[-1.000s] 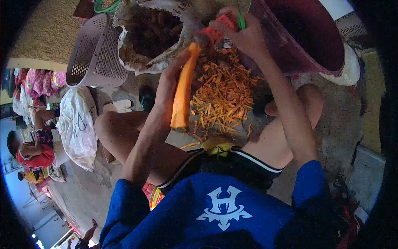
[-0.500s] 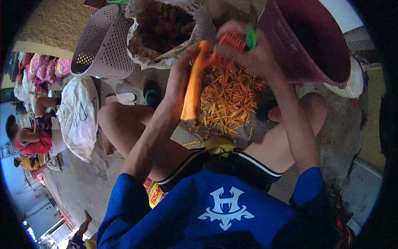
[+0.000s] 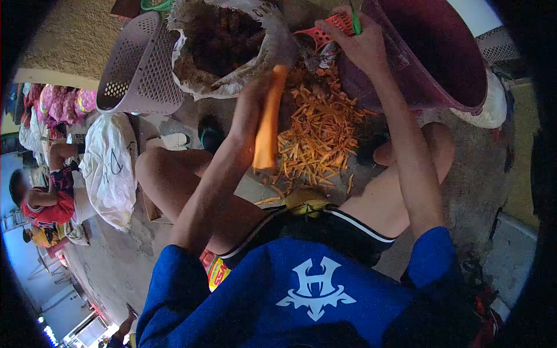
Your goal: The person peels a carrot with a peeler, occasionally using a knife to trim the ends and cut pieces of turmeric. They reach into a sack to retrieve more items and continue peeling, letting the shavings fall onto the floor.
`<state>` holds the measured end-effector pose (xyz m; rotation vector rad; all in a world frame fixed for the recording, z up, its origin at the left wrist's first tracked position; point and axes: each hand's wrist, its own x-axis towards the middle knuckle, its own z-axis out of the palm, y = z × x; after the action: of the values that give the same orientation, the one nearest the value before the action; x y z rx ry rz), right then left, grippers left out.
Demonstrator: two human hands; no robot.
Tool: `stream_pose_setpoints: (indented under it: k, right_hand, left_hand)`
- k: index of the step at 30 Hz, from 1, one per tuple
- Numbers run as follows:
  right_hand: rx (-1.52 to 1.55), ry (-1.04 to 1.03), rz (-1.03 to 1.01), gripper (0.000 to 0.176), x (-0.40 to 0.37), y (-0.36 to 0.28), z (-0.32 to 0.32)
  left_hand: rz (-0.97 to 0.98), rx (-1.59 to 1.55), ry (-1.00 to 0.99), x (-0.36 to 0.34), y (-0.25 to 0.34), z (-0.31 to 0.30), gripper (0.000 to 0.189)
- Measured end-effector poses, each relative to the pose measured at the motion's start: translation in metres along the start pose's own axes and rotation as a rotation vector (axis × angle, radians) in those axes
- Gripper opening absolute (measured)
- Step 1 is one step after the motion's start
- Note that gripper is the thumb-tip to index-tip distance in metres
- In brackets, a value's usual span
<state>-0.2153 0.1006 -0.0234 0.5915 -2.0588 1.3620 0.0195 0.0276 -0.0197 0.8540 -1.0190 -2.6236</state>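
My left hand point(image 3: 253, 95) is closed around a peeled orange carrot point(image 3: 267, 136), which hangs nearly upright over the floor and is slightly blurred. Up and to the right, my right hand point(image 3: 366, 47) grips a red peeler point(image 3: 335, 29) with a green part at its side. The peeler is apart from the carrot, near the rim of a maroon tub point(image 3: 358, 87). Between my legs, orange peelings point(image 3: 319, 130) lie heaped on the floor. An open white sack point(image 3: 272, 43) stands just beyond my left hand, with dark, brownish roots inside.
A perforated plastic basket point(image 3: 152, 81) lies tilted left of the sack. A full white sack point(image 3: 110, 168) rests on the floor at the left. Farther left sits a person in red point(image 3: 49, 203), near pink mesh bags point(image 3: 60, 101). A yellow-and-red packet point(image 3: 217, 272) is by my left thigh.
My right hand has moved up and away from the carrot, taking the peeler with it. My left hand keeps the carrot in nearly the same place.
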Motion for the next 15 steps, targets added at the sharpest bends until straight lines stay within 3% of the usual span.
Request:
stream_pose_setpoints:
  k: [2, 3, 5, 6, 7, 8, 9, 13, 15]
  right_hand:
    - [0.072, -0.642, -0.228, 0.046, 0.010, 0.014, -0.030]
    - [0.073, -0.644, -0.232, 0.046, 0.011, 0.016, -0.031]
    - [0.111, -0.723, -0.196, 0.053, 0.012, 0.014, -0.036]
    - [0.106, -0.722, -0.192, 0.053, 0.014, 0.011, -0.040]
    - [0.017, -0.742, -0.257, 0.055, 0.019, 0.008, -0.045]
    - [-0.078, -0.761, -0.322, 0.058, 0.021, 0.003, -0.051]
    - [-0.091, -0.759, -0.324, 0.058, 0.018, 0.002, -0.055]
    - [-0.118, -0.705, -0.352, 0.058, 0.013, -0.002, -0.069]
    - [-0.120, -0.719, -0.373, 0.058, 0.016, -0.002, -0.074]
  left_hand:
    - [-0.011, 0.510, 0.070, 0.003, -0.015, 0.003, 0.040]
    - [-0.009, 0.507, 0.071, 0.006, -0.017, 0.000, 0.040]
    - [0.306, 1.381, 0.017, 0.009, -0.013, -0.001, 0.042]
    - [0.325, 1.418, 0.016, 0.005, -0.004, 0.004, 0.038]
    - [0.323, 1.417, 0.007, 0.007, 0.001, -0.002, 0.038]
    - [0.275, 1.199, 0.000, 0.011, 0.009, -0.012, 0.039]
    - [0.229, 0.977, -0.008, 0.013, 0.018, -0.019, 0.041]
    - [0.101, 0.664, -0.062, 0.009, 0.044, -0.051, 0.049]
    - [0.108, 0.371, -0.092, 0.013, 0.040, -0.070, 0.064]
